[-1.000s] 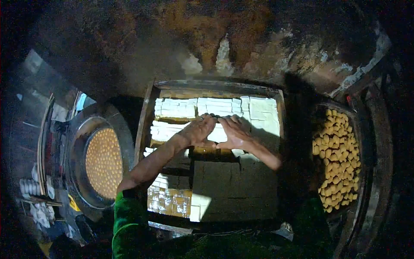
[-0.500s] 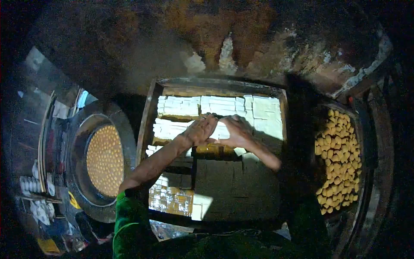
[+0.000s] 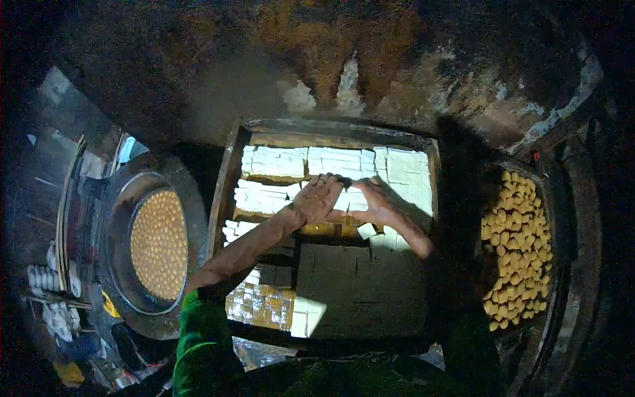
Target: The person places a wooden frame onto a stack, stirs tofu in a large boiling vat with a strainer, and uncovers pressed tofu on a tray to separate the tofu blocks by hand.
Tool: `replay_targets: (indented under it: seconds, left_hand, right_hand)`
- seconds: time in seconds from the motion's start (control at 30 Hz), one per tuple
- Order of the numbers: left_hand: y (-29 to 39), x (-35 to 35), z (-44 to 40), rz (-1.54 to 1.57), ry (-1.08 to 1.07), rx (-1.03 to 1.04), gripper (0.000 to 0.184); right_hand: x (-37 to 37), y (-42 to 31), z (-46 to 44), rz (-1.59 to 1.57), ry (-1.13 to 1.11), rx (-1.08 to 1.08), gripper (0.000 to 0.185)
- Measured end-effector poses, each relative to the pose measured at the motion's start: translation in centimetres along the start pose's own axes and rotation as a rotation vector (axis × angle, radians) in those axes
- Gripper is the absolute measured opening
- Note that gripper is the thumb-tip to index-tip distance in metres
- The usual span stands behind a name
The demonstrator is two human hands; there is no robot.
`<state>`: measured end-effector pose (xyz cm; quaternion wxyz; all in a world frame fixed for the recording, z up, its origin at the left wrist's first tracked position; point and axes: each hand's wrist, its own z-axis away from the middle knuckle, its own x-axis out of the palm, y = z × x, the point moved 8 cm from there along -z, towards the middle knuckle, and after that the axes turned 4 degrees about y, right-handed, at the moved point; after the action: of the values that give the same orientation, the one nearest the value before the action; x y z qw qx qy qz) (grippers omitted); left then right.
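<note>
A wooden-framed tray (image 3: 225,178) with a woven base holds white blocks that look like tofu, some cut into rows of thin pieces. Near the tray's middle, my left hand (image 3: 321,198) curls over the left side of a small group of white tofu pieces (image 3: 355,201). From the right side, my right hand (image 3: 378,202) grips the same group, thumb and fingers spread around it. The far fingertips of both hands are partly in shadow. A small loose tofu piece (image 3: 366,230) lies just below my right hand, beside a large uncut-looking slab (image 3: 337,264).
To the left, a round pan (image 3: 119,245) holds many small golden pieces in liquid. At the right, a container holds heaped yellow-brown pieces (image 3: 519,251). A stained wall (image 3: 264,73) rises behind the tray. Long sticks (image 3: 66,218) stand at the far left.
Both hands have shifted slightly to the right along with the tofu pieces between them. The view has tilted a little.
</note>
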<state>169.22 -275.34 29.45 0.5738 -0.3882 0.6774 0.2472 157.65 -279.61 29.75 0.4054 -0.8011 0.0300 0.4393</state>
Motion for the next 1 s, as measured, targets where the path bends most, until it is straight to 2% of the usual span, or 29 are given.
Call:
replay_targets:
  seconds: [0.07,0.13,0.23,0.3,0.33,0.43,0.47,0.5,0.53,0.57,0.6,0.63,0.67,0.73,0.77,0.8,0.87,0.9,1.0]
  left_hand:
    - [0.0,-0.5,0.1,-0.043,0.045,0.012,0.074]
    - [0.1,-2.1,-0.2,0.169,0.101,0.007,0.069]
    - [-0.2,-0.4,-0.1,0.129,0.090,0.030,0.072]
    - [-0.2,1.1,0.5,0.033,0.118,0.048,0.073]
    - [0.1,1.7,0.9,-0.059,0.146,0.069,0.074]
    - [0.0,0.2,1.1,0.013,0.268,0.021,0.073]
    - [0.1,0.0,1.0,0.014,0.270,0.023,0.073]
    - [0.0,0.3,0.6,0.067,0.221,0.004,0.077]
    - [-0.2,0.6,0.3,0.118,0.172,-0.016,0.080]
    - [0.0,-0.8,0.1,0.115,0.174,-0.015,0.080]
    - [0.2,-2.6,-0.3,0.128,0.080,-0.052,0.085]
    - [0.4,-3.7,-0.7,0.143,-0.013,-0.091,0.090]
    - [0.8,-4.4,-1.1,0.145,-0.013,-0.091,0.090]
    - [1.5,-4.1,-1.9,0.144,-0.128,-0.120,0.096]
    - [2.0,-4.4,-2.4,0.120,0.007,-0.067,0.094]
    - [2.1,-3.8,-2.9,0.123,0.010,-0.066,0.094]
    - [2.3,-0.7,-3.8,0.069,-0.262,-0.066,0.085]
    - [2.2,-1.3,-4.1,0.131,-0.163,-0.029,0.072]
    - [1.9,-1.3,-3.5,0.228,-0.236,-0.036,0.064]
  right_hand:
    - [-0.3,-0.4,-0.2,0.066,-0.024,-0.020,0.075]
    - [-0.7,-1.0,-0.4,0.141,-0.046,-0.036,0.075]
    - [-1.0,-0.7,-0.3,0.051,-0.015,0.006,0.070]
    - [-1.6,-0.9,-0.5,0.238,-0.062,0.036,0.071]
    - [-1.1,-0.5,-0.4,0.237,-0.060,0.035,0.071]
    - [-0.5,-0.4,-0.2,0.159,0.018,-0.017,0.078]
    - [-1.1,-1.9,-0.3,0.155,-0.075,0.048,0.082]
    - [-1.3,-2.4,-0.1,0.153,-0.168,0.114,0.086]
    - [-1.6,-2.1,0.1,0.157,-0.166,0.114,0.086]
    - [-1.9,-2.1,0.4,0.226,-0.119,0.010,0.088]
    - [-2.3,-2.4,0.6,0.294,-0.075,-0.094,0.090]
    - [-3.1,-2.7,0.6,0.288,-0.110,-0.118,0.097]
    - [-3.4,-2.3,0.5,0.288,-0.112,-0.117,0.097]
    - [-2.4,0.2,1.1,0.196,-0.321,0.113,0.097]
    - [-2.4,0.2,0.9,0.197,-0.322,0.120,0.097]
    - [-2.0,0.5,0.5,0.231,-0.355,0.144,0.091]
    - [-1.2,1.5,0.3,0.302,-0.424,0.189,0.081]
    - [-1.2,2.3,0.4,0.249,-0.359,0.175,0.075]
    - [-1.9,3.4,0.7,-0.063,-0.234,0.202,0.063]
